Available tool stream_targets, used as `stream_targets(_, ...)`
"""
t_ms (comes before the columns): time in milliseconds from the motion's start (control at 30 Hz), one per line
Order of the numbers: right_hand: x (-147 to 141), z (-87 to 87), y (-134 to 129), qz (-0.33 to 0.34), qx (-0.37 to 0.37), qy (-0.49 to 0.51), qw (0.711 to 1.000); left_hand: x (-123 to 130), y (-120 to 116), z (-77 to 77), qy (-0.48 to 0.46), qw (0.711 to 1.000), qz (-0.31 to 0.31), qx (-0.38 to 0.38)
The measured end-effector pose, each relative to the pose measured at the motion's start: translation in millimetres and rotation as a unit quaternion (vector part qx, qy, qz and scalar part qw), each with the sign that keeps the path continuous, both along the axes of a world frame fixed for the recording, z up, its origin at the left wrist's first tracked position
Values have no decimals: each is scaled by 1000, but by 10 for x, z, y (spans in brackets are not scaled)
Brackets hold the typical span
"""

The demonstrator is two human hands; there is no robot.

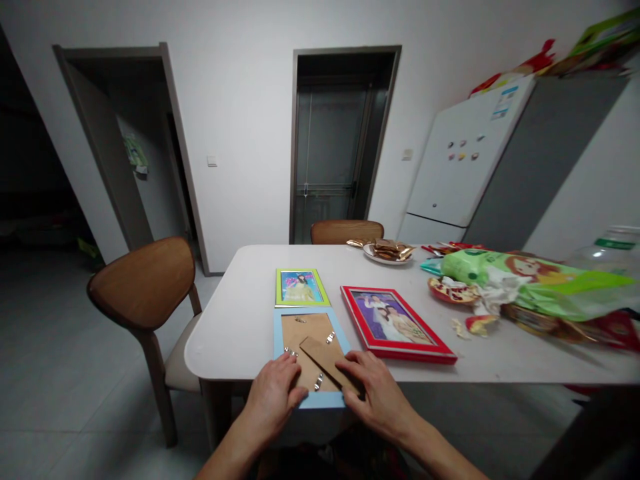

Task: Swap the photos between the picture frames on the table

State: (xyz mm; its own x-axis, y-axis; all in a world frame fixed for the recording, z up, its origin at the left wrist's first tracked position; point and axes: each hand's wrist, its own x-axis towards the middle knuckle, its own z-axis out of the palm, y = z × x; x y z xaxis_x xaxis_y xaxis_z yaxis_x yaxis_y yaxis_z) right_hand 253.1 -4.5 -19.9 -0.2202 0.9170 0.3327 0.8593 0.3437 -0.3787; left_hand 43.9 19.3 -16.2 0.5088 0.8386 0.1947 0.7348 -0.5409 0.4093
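A light-blue picture frame (340,333) lies back side up at the table's front edge, its lower end jutting past the edge. Its brown backing board (317,325) carries small metal clips (319,382) and a folding stand leg (325,360). My left hand (273,393) grips the frame's left side, fingertips by a clip and thumb on the lower left corner. On the lower right, my right hand (377,393) is closed over the frame's edge, with its fingers on the stand leg. Beyond lies a green picture frame (303,288); a red picture frame (395,323) lies to the right.
On the white table (230,320), a plate (389,259) holds gold-wrapped packets. At right lie an opened pomegranate (453,291), peel, crumpled tissue and a green plastic bag (575,280). Wooden chairs (145,283) stand left and behind; a fridge (450,160) stands back right.
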Motion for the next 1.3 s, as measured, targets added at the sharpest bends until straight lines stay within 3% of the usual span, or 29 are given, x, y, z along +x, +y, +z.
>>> stream_targets(233,-19,65,175,17,-17,-35,999,-15,-23,-10,2,1000,9,-14)
stream_targets(467,-130,30,537,-69,9,-125,990,-42,-113,-62,5,1000,-8,-25)
stream_targets(1000,-127,-47,598,-69,27,-85,994,-24,-117,-64,-37,999,9,-5)
stream_targets(1133,-201,-45,576,-32,52,-62,996,-37,-107,-93,-47,999,-3,-4)
stream_targets(1300,-465,-22,603,98,29,-70,992,-48,-109,-109,-51,999,-10,-3)
